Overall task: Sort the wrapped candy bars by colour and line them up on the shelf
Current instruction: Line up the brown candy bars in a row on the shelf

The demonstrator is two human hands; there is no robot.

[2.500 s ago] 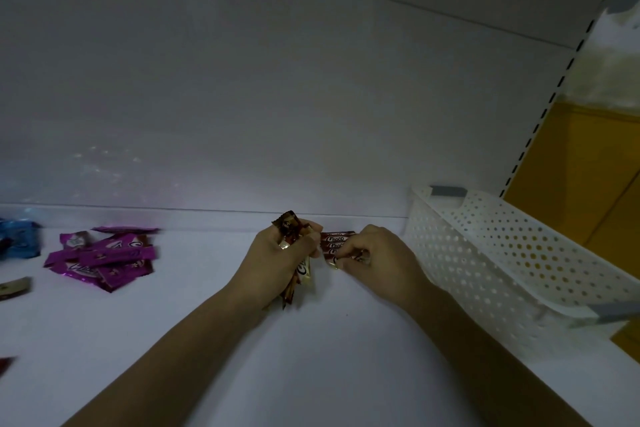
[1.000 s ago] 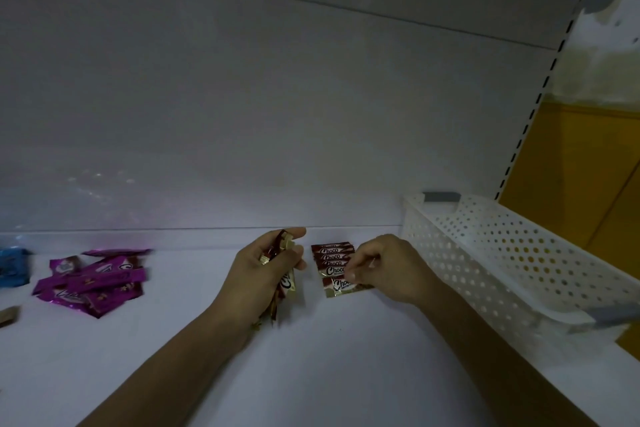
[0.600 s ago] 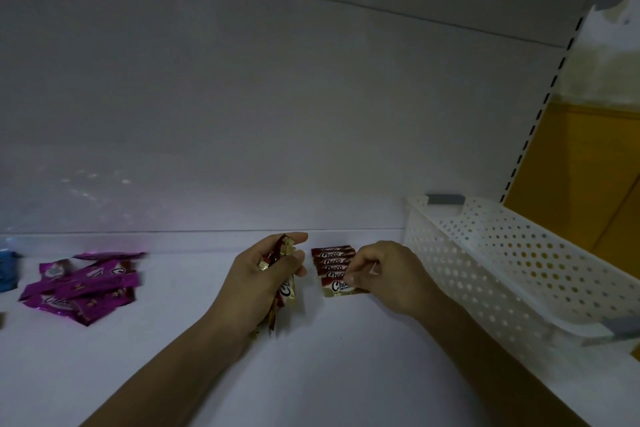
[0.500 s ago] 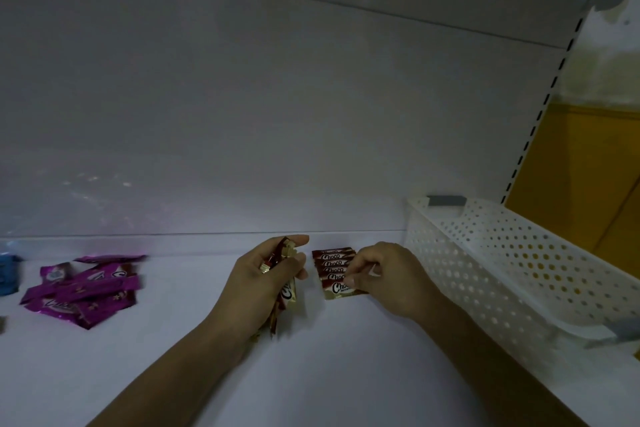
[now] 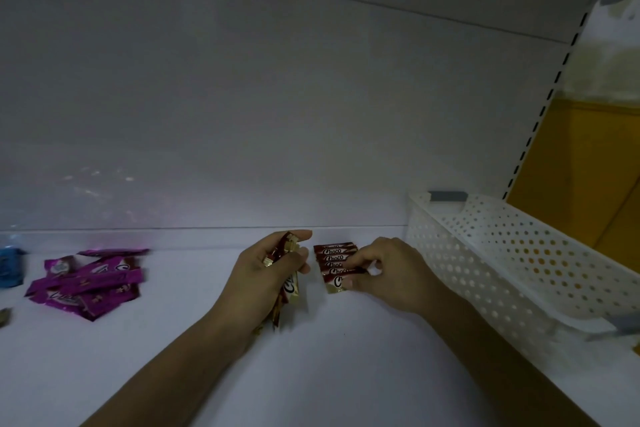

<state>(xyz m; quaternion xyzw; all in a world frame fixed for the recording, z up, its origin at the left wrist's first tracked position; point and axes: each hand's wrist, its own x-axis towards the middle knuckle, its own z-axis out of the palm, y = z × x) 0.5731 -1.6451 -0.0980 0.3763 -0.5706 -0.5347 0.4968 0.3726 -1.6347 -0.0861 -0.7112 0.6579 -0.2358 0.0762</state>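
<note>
The shelf (image 5: 346,367) is carrying everything, and the white basket (image 5: 491,253) is sitting at its right end, so places are given from the basket. Well to the basket's left, a loose purple pile (image 5: 86,282) is lying in a heap. Blue wrappers (image 5: 10,267) are lying farther from the basket, at the frame's edge. Keeping the colours apart like this looks like the sorting under way.

Between that pile and the basket, the left hand (image 5: 266,274) is closing its grip round a bundle of brown bars (image 5: 292,286). It is probably holding them as ready stock for the line. Just left of the basket's wall, the right hand (image 5: 388,274) is working at the brown row (image 5: 334,258), whose bars are lying flat and touching, running back from the shelf's front. Its grip is narrowing to a pinch on the front bar (image 5: 336,283), seemingly to square that bar against its neighbours.
</note>
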